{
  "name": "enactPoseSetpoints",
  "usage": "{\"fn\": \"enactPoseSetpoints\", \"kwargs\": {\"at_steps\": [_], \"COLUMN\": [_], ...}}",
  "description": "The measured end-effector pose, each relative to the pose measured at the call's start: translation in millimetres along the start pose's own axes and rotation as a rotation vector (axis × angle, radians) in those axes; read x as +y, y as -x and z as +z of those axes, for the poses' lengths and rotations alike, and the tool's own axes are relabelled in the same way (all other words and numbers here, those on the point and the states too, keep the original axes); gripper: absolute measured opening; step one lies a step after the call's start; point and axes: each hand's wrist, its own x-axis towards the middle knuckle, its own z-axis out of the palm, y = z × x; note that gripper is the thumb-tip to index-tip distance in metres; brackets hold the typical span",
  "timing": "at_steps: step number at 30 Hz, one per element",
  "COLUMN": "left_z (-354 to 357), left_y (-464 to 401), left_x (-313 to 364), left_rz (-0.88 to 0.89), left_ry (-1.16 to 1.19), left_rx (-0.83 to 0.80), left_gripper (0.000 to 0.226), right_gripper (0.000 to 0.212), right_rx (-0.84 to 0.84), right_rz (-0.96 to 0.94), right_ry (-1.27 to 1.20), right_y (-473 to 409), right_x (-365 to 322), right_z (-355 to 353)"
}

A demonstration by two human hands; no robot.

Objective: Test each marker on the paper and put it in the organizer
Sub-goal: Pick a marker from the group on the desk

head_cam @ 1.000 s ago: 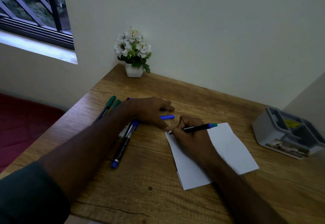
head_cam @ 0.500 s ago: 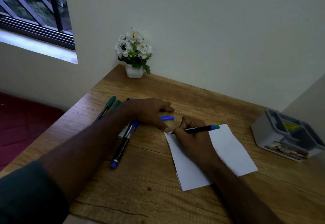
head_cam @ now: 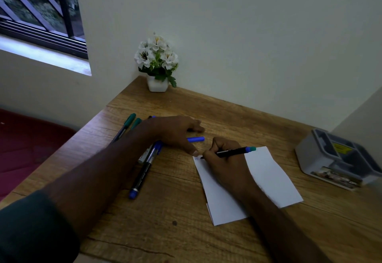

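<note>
Left hand (head_cam: 175, 132) lies flat, fingers spread and straight, thumb reaching toward the right. Right hand (head_cam: 225, 159) sits curled in a writing grip, forearm angled in from the lower right.

Bare wooden desk (head_cam: 237, 122) lies open between the paper (head_cam: 268, 180) and the grey organizer (head_cam: 316, 159); loose markers (head_cam: 142, 176) (partly under the left forearm) crowd the left side.
</note>
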Motion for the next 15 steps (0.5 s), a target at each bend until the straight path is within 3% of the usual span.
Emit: {"fn": "enactPoseSetpoints", "kwargs": {"at_steps": [15], "left_z": [1.2], "left_y": [-2.3], "left_x": [-1.5], "left_rz": [-0.01], "left_ry": [-0.018], "left_rx": [-0.015], "left_gripper": [0.089], "right_gripper": [0.027], "right_rx": [0.02], "right_rz": [0.039], "right_ry": [0.045], "right_y": [-0.5], "right_x": [0.1], "right_z": [0.2]}}
